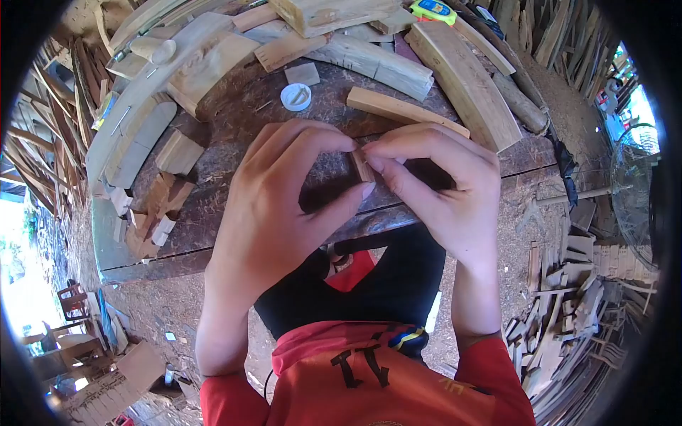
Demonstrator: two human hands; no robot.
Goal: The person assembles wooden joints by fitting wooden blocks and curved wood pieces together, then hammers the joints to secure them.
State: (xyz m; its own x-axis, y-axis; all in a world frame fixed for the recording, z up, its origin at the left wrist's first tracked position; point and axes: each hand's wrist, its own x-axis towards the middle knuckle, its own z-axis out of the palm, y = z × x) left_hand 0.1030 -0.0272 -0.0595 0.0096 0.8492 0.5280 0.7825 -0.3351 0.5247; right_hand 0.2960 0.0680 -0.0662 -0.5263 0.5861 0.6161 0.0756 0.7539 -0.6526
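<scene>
Over the near part of the worktable [234,153], my left hand [277,181] grips a small brown wood block [364,169] between thumb and fingertips. My right hand [444,174] is closed in a pinch against the block's right side. Whatever sits between its thumb and finger is too small or hidden to name. Beyond my hands lies a small white round dish [295,97] with a few tiny pieces in it. A squared wood stick [405,111] rests just past my right hand, and a small pale wood square [302,74] is behind the dish.
Thick wood lengths [465,85] and curved planks [369,60] ring the table's far side. A yellow tape measure [433,11] lies at the back. Wood offcuts [156,206] crowd the left. A fan [636,195] and stacked scrap wood [554,334] stand off to the right.
</scene>
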